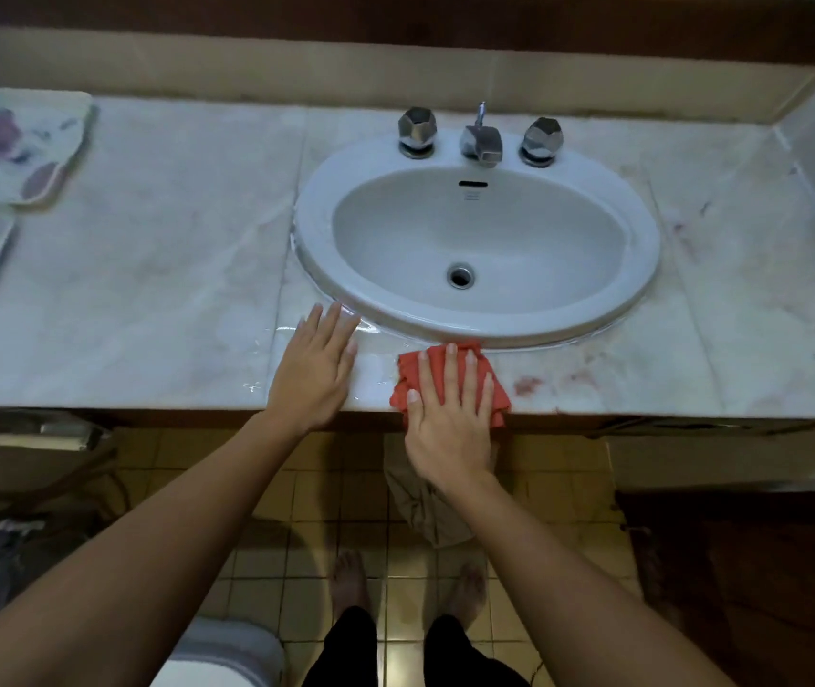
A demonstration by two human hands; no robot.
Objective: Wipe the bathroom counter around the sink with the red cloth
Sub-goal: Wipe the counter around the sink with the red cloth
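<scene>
A person's right hand presses the red cloth flat, fingers straight and spread, on the tabletop just below the sink rim. The left hand rests open beside it. Wet streaks near the left hand suggest wiping is under way; reddish marks beyond the cloth remain.

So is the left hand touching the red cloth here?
Apart. The head view shows the left hand flat on the counter, with bare wet marble between it and the red cloth under the right hand.
</scene>
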